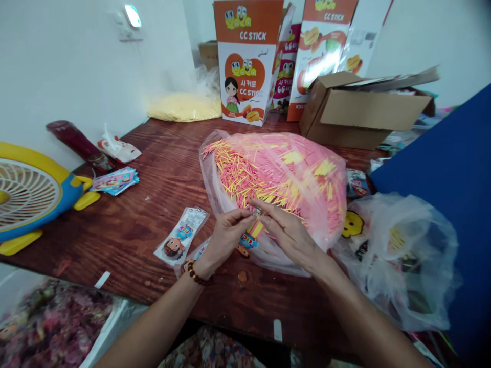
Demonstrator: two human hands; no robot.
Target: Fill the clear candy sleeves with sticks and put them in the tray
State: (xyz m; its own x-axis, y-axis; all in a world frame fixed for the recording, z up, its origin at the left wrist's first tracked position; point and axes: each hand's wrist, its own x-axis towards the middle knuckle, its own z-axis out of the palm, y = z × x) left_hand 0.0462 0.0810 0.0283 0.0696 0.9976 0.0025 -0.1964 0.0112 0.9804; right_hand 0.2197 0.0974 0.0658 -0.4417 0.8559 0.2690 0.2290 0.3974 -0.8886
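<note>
A small printed packet (250, 241) with a few yellow and pink sticks in it hangs between my hands, its printed end low. My left hand (226, 237), with a beaded bracelet on the wrist, pinches its upper end. The fingers of my right hand (288, 231) are closed at the same end, meeting the left fingertips. Right behind them a large clear bag (326, 204) lies open, heaped with pink and yellow sticks (238, 171). Left of my hands lie flat printed packets (180, 236); another is partly hidden under my left wrist.
A yellow and blue fan (30, 189), a dark red bottle (79, 143) and a stack of cards (117, 180) stand at left. Printed boxes (247, 61) and an open carton (368, 110) line the back. At right is a plastic bag (422, 255) beside a blue panel (441, 189).
</note>
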